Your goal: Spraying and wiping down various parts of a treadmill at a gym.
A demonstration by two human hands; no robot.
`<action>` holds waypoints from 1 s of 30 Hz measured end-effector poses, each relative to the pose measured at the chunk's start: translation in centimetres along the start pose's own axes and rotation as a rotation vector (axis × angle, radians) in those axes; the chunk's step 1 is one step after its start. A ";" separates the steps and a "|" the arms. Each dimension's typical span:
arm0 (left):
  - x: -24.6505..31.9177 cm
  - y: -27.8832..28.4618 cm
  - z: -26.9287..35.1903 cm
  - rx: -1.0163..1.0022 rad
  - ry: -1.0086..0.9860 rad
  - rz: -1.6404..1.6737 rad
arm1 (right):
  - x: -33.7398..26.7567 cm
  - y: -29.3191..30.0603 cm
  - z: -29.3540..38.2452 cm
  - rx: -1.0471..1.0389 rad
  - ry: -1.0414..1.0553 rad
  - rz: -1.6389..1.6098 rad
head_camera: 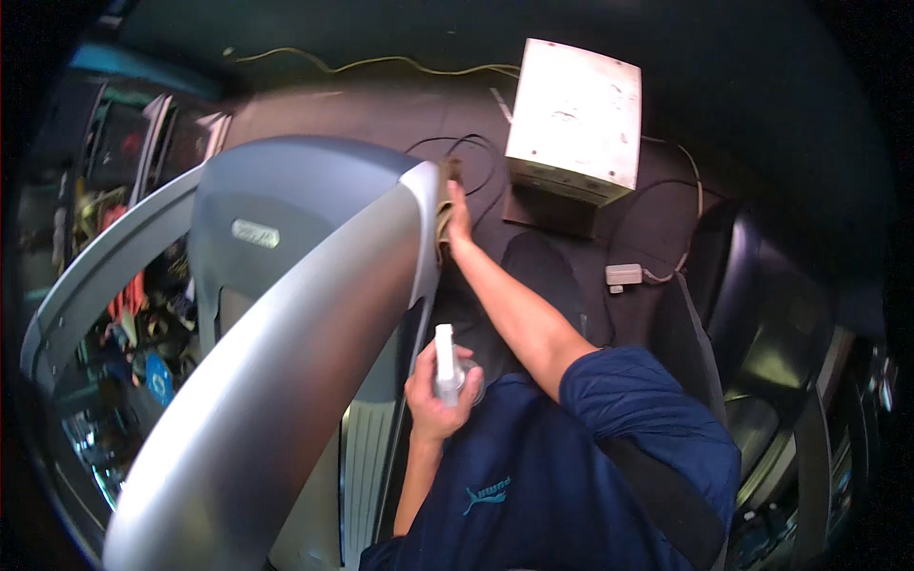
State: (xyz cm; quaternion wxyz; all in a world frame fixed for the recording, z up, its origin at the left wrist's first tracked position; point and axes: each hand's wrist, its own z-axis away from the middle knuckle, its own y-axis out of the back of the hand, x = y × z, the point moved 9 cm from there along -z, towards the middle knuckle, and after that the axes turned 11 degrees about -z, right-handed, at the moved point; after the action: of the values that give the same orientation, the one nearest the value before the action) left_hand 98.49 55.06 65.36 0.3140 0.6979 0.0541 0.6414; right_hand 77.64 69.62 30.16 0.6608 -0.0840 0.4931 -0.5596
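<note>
My right hand presses a brown cloth to the outer side of a treadmill's silver upright. The palm faces the machine, and part of the cloth is hidden behind my fingers. Closer to my body, my left hand is wrapped around a clear spray bottle with a white trigger head. The bottle is upright in front of my shirt, apart from the treadmill. Beyond the upright lies the treadmill's grey motor cover, which bears a small badge.
A white metal box stands on the dark floor ahead. Black cables loop between it and the treadmill. A white plug adapter on a cord lies to the right, near another dark machine. A yellow cable runs along the far side.
</note>
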 end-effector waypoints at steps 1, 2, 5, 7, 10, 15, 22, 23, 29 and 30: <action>-0.4 0.9 1.2 0.043 0.001 -0.019 | 3.2 -0.6 3.2 0.009 -0.184 -0.062; -1.6 2.0 2.7 0.110 0.001 -0.010 | 6.0 -1.1 7.5 0.019 -0.249 -0.006; 2.0 -0.8 1.3 0.007 -0.172 0.038 | 6.1 10.4 6.3 0.260 0.151 0.602; -0.8 5.0 4.5 0.204 -0.160 -0.086 | 8.0 -0.9 19.3 -0.228 0.051 1.100; 0.7 4.4 5.3 0.158 -0.212 -0.005 | 1.3 0.0 17.1 -0.143 0.160 0.950; 0.1 5.5 7.2 0.131 -0.172 0.112 | -11.7 -1.8 22.8 -0.268 -0.250 -0.183; 6.3 9.9 3.1 0.039 -0.551 0.007 | -30.8 8.6 28.6 -0.245 0.754 0.630; 8.0 10.3 2.1 0.057 -0.529 0.045 | -33.2 9.6 30.3 -0.165 0.829 0.749; 12.5 14.0 -5.7 0.134 -0.381 0.020 | -40.0 10.0 37.3 0.162 0.958 1.203; 13.5 14.1 -6.2 0.156 -0.376 -0.038 | -40.5 9.7 38.3 0.197 0.946 1.238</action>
State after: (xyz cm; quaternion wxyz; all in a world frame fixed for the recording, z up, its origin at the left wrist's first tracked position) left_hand 90.38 52.55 84.01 0.2757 0.8265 0.0574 0.4874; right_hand 117.14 89.54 65.46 0.5768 0.5123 0.6272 -0.1069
